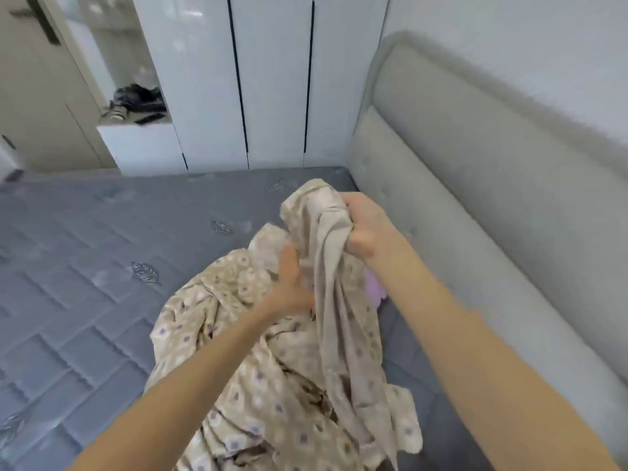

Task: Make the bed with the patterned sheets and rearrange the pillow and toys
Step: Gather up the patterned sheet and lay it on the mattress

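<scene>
Right grip (365,229) is clenched round a bunch of the sheet (272,385), held up near the headboard (475,198). The rest is heaped on the bare mattress (85,266). Left grip (292,283) is in the folds, can't tell if it's grasping anything.

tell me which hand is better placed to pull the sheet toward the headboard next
Right, probably. The right hand grips a raised bunch of the sheet close to the headboard. The left hand sits lower in the folds, farther from it, its grasp unclear.
</scene>
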A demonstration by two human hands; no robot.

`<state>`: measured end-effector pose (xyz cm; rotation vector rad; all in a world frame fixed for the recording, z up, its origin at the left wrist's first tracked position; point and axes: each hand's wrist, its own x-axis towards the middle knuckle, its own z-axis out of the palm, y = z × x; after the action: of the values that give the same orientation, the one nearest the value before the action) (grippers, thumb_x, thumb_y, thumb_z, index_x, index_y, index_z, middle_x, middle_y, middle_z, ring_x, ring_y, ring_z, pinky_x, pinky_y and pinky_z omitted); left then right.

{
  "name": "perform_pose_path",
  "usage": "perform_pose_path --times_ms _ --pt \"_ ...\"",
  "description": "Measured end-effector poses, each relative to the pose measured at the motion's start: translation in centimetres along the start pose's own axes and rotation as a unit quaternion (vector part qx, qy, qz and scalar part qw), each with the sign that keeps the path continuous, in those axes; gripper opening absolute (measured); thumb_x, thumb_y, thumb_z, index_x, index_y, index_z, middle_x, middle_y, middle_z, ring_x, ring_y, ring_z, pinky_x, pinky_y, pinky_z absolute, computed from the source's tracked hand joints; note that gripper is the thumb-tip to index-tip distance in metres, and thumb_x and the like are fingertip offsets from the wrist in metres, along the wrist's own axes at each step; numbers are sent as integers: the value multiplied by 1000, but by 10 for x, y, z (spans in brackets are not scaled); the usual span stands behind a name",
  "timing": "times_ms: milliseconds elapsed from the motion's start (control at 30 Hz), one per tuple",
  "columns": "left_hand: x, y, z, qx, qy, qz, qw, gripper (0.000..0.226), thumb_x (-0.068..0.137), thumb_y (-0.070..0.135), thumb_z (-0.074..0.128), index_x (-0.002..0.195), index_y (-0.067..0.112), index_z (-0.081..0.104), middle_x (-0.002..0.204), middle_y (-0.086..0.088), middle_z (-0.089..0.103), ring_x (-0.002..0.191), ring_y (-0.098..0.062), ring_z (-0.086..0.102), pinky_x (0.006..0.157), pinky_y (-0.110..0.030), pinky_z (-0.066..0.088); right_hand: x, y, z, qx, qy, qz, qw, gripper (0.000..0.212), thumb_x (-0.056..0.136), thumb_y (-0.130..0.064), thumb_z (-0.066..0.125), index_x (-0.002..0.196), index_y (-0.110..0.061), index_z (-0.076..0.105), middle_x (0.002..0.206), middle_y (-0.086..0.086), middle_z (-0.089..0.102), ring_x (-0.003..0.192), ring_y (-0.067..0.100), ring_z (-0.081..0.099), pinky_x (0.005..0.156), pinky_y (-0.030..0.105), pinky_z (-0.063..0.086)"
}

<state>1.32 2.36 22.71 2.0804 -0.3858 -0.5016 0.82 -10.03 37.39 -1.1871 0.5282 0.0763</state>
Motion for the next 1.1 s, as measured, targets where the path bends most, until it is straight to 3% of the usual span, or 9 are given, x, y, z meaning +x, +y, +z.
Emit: perform_pose_path --times_ms 100,233,367,500,667,767,900,1000,1100 --pt "8 29 6 -45 -31 -63 997 55 94 1 52 145 5 31 141 -16 42 132 -33 41 106 -39 40 -11 -15 1 180 -171 43 968 28 80 13 47 72 -14 47 70 -4 50 62 6 49 72 8 48" --pt "6 42 -18 -38 -21 18 999 21 96 5 44 109 4 61 112 -21 62 93 -17 61 66 -22 51 -24 -34 -23 298 -127 -42 945 16 85 3 42 77 -10 47 73 5 47 66 16 48 68 24 42" --pt "9 62 -84 -173 20 -71 982 23 97 10 38 94 14 60 79 -6 63 63 -15 62 46 -24 49 -14 1 -44 -88 -84 -102 987 52 81 -13 68 128 -4 47 118 14 57 105 25 57 95 41 46" --pt "3 125 -140 -308 1 11 951 16 96 12 47 88 16 60 71 2 66 56 -6 64 47 -20 51 -17 45 -26 -547 -102 -50 829 122 51 -63 79 150 -31 15 152 -5 27 140 25 24 116 47 23" --pt "-17 151 -164 -490 -35 81 867 12 100 14 44 103 13 56 88 0 67 76 -11 65 60 -29 58 -3 33 14 -463 40 -160 871 22 96 -27 49 97 -8 60 84 12 59 73 23 53 62 27 40" --pt "-29 127 -174 -312 6 82 947 45 96 30 52 139 27 38 120 12 48 104 -4 52 76 -26 50 -8 -16 30 -152 33 -106 982 26 94 -5 44 115 1 60 81 16 56 66 24 51 63 34 40" --pt "-45 87 -158 -110 -126 51 985 67 93 13 59 147 18 19 123 -4 48 75 9 63 57 -8 48 -51 -90 72 121 -78 -160 977 7 84 -7 47 78 -9 48 43 2 51 35 10 51 41 19 44" --pt "-42 100 -131 -39 -165 117 979 42 78 23 77 117 20 61 116 0 64 98 -10 64 74 -17 51 -77 -125 102 247 -158 -243 925 29 86 7 43 65 -14 43 55 -5 59 80 -11 63 76 4 43" --pt "-37 109 -126 -68 -53 74 994 9 89 18 63 88 26 66 82 4 68 74 -12 63 62 -22 52 -74 -131 102 74 4 -280 957 24 97 -2 35 95 0 58 98 15 61 116 23 56 91 22 45"
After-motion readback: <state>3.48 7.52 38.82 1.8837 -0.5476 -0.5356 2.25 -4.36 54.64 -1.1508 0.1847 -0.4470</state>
